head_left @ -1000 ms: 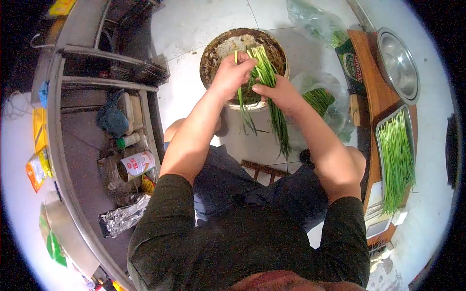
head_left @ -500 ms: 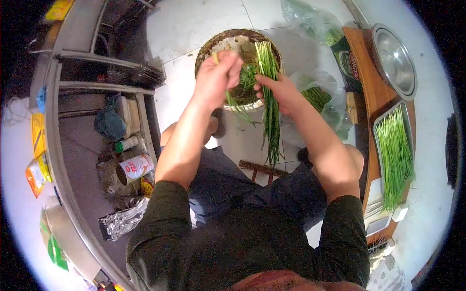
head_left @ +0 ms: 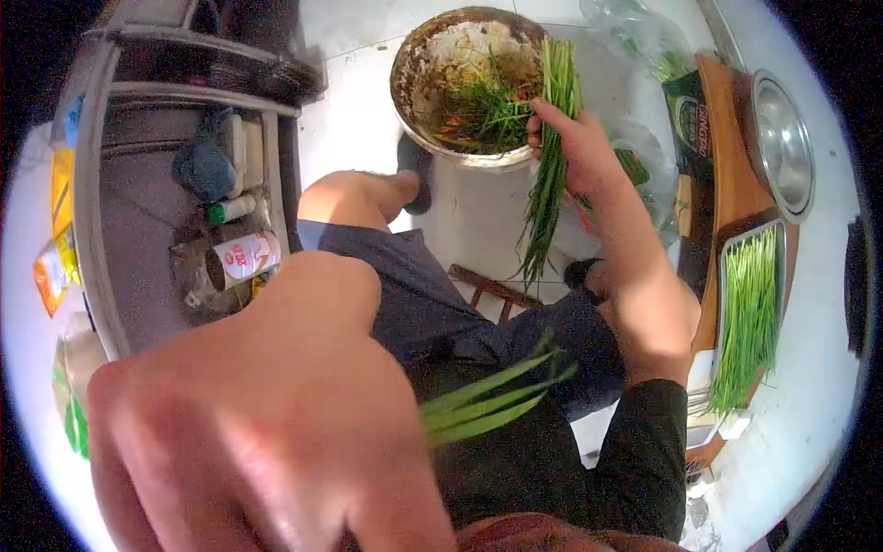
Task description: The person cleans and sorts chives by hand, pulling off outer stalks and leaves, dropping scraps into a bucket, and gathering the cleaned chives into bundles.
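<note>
My left hand (head_left: 267, 423) is a closed fist raised close to the camera. A few flat green chive leaves (head_left: 492, 405) stick out from its right side. Farther off, my right hand (head_left: 575, 147) is wrapped round a thick bunch of chives (head_left: 552, 120), pale stem ends up and dark leaf tips hanging down. This bunch is beside the right rim of a stained round bucket (head_left: 414, 138). Inside the bucket lie green scraps (head_left: 492, 106) and bits of red.
On the right, a wooden bench (head_left: 736, 120) carries a steel basin (head_left: 782, 143) and a tray of chives (head_left: 747, 313). Plastic bags with greens (head_left: 635, 37) lie on the floor. A shelf on the left holds a white-and-red can (head_left: 246, 258). A small wooden stool (head_left: 492, 293) is between my legs.
My left hand has moved from above the bucket toward the camera, carrying a few chives. My right hand still grips its bunch. The view has shifted, and the bucket's inside is more exposed.
</note>
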`<control>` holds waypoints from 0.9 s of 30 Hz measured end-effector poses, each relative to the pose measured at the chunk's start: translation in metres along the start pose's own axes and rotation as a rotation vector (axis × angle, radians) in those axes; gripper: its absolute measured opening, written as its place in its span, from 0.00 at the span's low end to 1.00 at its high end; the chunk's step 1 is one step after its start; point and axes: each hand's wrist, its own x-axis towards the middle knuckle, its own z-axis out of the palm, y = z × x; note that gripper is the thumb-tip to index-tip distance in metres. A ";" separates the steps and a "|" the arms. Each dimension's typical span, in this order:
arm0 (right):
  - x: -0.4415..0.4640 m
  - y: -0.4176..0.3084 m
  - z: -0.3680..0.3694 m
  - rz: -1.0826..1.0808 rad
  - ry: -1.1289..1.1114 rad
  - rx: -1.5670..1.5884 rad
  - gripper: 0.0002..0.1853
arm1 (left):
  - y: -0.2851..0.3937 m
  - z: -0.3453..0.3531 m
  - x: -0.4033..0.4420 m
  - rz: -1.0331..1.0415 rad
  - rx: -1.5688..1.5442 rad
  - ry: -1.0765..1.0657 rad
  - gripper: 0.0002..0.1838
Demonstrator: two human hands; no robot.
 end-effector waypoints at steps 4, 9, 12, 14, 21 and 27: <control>0.002 -0.001 -0.003 -0.002 -0.032 -0.018 0.15 | 0.001 0.006 -0.001 0.005 0.005 0.010 0.18; 0.000 -0.002 -0.002 -0.012 -0.033 -0.076 0.13 | 0.004 0.007 0.000 -0.001 -0.010 0.036 0.16; -0.001 -0.005 -0.001 -0.019 -0.011 -0.083 0.14 | 0.003 -0.003 0.004 -0.002 -0.045 0.074 0.15; -0.001 -0.001 -0.004 -0.033 -0.078 -0.071 0.16 | -0.005 -0.019 0.006 -0.019 -0.086 0.163 0.14; -0.006 0.001 0.003 -0.117 -0.102 -0.207 0.16 | -0.180 -0.123 -0.028 -0.659 0.421 1.041 0.13; -0.005 0.002 0.009 -0.153 -0.140 -0.312 0.16 | -0.223 -0.135 -0.040 -0.829 0.505 0.928 0.12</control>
